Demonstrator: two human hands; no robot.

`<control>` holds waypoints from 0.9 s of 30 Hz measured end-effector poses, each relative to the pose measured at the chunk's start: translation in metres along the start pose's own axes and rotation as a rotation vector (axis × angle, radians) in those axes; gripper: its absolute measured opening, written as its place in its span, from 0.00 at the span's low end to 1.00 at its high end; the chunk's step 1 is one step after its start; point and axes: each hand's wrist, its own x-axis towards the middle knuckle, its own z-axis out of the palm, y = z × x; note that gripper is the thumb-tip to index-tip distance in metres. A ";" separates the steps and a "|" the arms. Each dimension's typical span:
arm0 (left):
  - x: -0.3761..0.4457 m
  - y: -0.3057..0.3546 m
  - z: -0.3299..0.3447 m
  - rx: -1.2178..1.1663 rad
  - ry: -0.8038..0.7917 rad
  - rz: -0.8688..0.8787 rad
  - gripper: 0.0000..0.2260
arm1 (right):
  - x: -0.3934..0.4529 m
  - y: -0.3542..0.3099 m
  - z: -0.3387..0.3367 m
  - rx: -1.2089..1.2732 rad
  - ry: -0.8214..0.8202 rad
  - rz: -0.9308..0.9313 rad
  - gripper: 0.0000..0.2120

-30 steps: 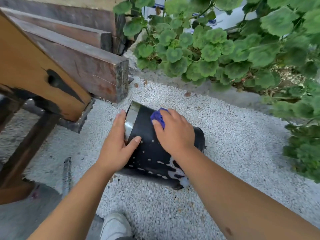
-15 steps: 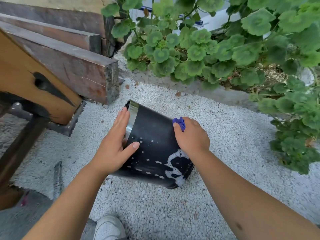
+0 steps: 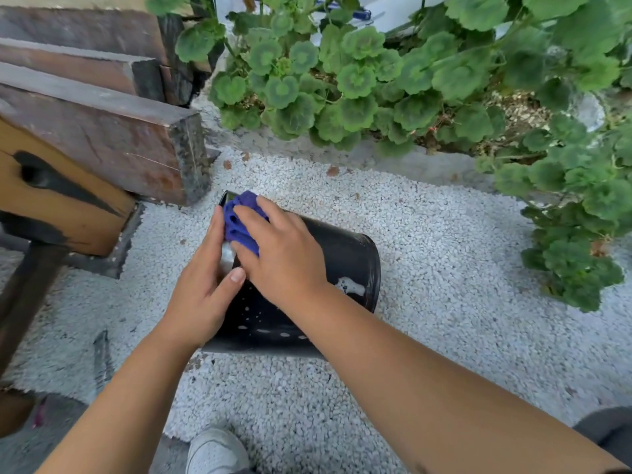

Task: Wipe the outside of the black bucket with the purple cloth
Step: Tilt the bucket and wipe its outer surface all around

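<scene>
The black bucket [image 3: 342, 265] lies on its side on the white gravel [image 3: 444, 251], its long axis running from the open mouth at about 10 o'clock to the base at about 4 o'clock. Your purple cloth [image 3: 241, 222] sits bunched on the upper wall right at the mouth end, so nearly all the unwiped side stretches away from your fingers toward 4 o'clock. Your right hand [image 3: 280, 254] presses the cloth down, fingers spread over it and bent around its bunched folds. Your left hand [image 3: 201, 289] steadies the rim at 9 o'clock, fingers straight and together, thumb across the wall. White spatter shows near the base and along the near side, so I judge the next stroke should run down-axis toward it
</scene>
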 end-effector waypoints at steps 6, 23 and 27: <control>-0.003 -0.006 -0.002 -0.022 0.029 -0.115 0.35 | 0.003 0.057 -0.001 -0.045 -0.034 0.177 0.19; 0.005 0.020 0.011 -0.160 0.000 -0.223 0.38 | -0.008 0.109 -0.013 0.064 0.008 0.446 0.26; 0.010 0.025 0.018 -0.227 0.017 -0.250 0.40 | 0.001 0.065 -0.012 0.089 -0.049 0.323 0.28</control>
